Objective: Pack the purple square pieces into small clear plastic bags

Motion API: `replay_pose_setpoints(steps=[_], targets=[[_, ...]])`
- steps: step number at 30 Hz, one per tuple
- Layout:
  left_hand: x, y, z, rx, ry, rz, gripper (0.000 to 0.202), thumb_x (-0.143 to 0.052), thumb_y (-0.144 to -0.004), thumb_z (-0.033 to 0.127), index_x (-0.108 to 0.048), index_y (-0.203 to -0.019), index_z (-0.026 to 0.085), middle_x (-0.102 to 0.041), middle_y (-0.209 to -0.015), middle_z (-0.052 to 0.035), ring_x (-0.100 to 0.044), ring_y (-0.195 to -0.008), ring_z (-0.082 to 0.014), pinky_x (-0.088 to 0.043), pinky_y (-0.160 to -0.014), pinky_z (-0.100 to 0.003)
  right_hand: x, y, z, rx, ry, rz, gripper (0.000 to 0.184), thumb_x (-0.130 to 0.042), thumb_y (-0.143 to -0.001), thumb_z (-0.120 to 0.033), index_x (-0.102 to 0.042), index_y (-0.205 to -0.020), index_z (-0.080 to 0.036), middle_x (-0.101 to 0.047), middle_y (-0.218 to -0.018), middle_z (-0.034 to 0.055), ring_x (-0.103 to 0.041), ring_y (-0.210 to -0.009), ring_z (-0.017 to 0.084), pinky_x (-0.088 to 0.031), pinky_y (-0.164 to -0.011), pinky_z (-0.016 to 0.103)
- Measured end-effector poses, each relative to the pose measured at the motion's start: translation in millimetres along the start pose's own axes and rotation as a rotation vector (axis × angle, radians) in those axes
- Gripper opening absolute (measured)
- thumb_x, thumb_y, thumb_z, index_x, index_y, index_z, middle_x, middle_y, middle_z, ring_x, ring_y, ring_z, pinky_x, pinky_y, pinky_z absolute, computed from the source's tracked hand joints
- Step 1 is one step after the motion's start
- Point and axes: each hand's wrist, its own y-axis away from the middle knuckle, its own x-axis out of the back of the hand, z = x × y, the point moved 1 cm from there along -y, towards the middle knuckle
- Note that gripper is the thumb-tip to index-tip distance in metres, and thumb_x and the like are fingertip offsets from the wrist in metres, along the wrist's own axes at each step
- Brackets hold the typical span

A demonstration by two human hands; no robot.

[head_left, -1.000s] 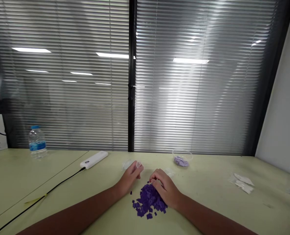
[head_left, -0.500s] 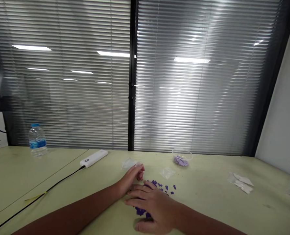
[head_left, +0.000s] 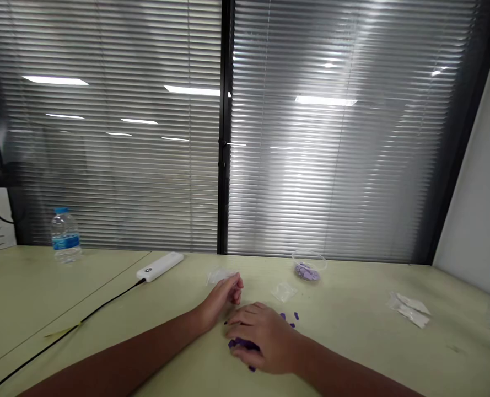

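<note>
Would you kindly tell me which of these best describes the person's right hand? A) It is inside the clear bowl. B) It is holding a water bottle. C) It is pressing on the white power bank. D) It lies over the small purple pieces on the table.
D: the right hand lies over the small purple pieces, which show around it on the table.

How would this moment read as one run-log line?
Left hand: curled on table | Right hand: over purple bits | Nearby: clear bowl
</note>
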Motion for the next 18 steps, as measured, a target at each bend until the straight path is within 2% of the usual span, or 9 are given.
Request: replay_pose_setpoints(steps=[3,8,10,13,15,18], targets=[[-1.1,1,2,0.003,-0.004,-0.013,0.047,-0.052,-0.097,0.065,-0.058,-0.082,0.021,-0.051,-0.065,0.0029,-0.050,-0.063,-0.0178,-0.044,-0.069,-0.029,3,0,-7,0.063,-0.082,-0.026,0.037,-0.068,-0.096,-0.040,-0.066,-0.131,-0.027,-0.073,-0.132,0.0073,-0.067,-0.122,0.025,-0.044,-0.111,0.038],[-2.1,3,5,0.007,-0.019,-0.023,0.048,-0.051,-0.097,0.066,-0.058,-0.083,0.021,-0.052,-0.066,0.0026,-0.051,-0.064,-0.0182,-0.043,-0.069,-0.029,8,3,-6,0.036,-0.197,0.000,0.027,-0.063,-0.095,-0.047,-0.071,-0.111,-0.026,-0.078,-0.110,0.0071,-0.073,-0.103,0.026,-0.049,-0.103,0.040],[-2.3,3,6,0.009,-0.024,-0.026,0.050,-0.050,-0.097,0.068,-0.058,-0.083,0.021,-0.052,-0.066,0.0026,-0.051,-0.063,-0.0183,-0.043,-0.070,-0.029,10,6,-6,0.038,-0.242,0.006,0.029,-0.059,-0.096,-0.052,-0.071,-0.105,-0.027,-0.078,-0.103,0.0062,-0.074,-0.096,0.025,-0.049,-0.101,0.040],[-2.5,3,5,0.006,-0.031,-0.028,0.051,-0.050,-0.096,0.069,-0.058,-0.082,0.021,-0.052,-0.065,0.0027,-0.050,-0.063,-0.0185,-0.042,-0.069,-0.030,8,9,-9,0.034,-0.211,0.007,0.036,-0.068,-0.088,-0.062,-0.070,-0.098,-0.028,-0.076,-0.095,0.0045,-0.071,-0.089,0.025,-0.051,-0.095,0.040],[-2.6,2,4,0.000,-0.033,-0.025,0.051,-0.051,-0.096,0.069,-0.058,-0.081,0.021,-0.052,-0.064,0.0028,-0.050,-0.062,-0.0185,-0.042,-0.068,-0.030,3,9,-11,0.047,-0.120,0.010,0.033,-0.072,-0.087,-0.059,-0.067,-0.093,-0.027,-0.073,-0.090,0.0037,-0.068,-0.086,0.024,-0.051,-0.088,0.038],[-2.7,0,2,-0.002,-0.027,-0.017,0.051,-0.051,-0.096,0.069,-0.059,-0.080,0.021,-0.051,-0.063,0.0032,-0.049,-0.061,-0.0181,-0.041,-0.067,-0.029,-3,6,-11,0.104,0.064,-0.011,0.014,-0.063,-0.096,-0.035,-0.062,-0.085,-0.026,-0.067,-0.083,0.0026,-0.062,-0.082,0.022,-0.049,-0.086,0.038]])
